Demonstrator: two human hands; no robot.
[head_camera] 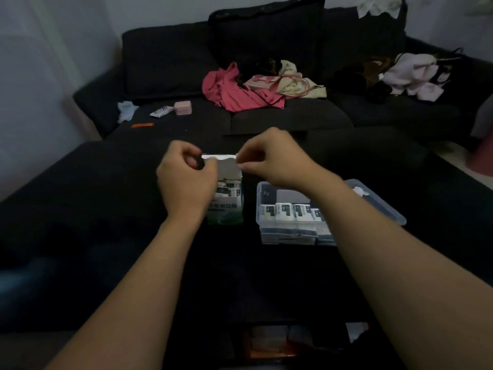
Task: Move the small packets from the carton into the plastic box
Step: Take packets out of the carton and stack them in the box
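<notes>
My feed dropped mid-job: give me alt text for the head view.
Both hands, left hand and right hand, pinch the top flap of the open carton, packets visible inside. To its right sits the clear plastic box holding a row of packets; a cluttered dark sofa lies behind.

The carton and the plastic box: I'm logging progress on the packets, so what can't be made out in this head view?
- Carton: left side hidden by the left hand; number of packets inside unclear.
- Plastic box: right part covered by the right forearm, so its packets cannot be counted.
- Fingers of the right hand: blurred at the carton's flap; grip unclear.
- Packet print: too small and dim.
</notes>
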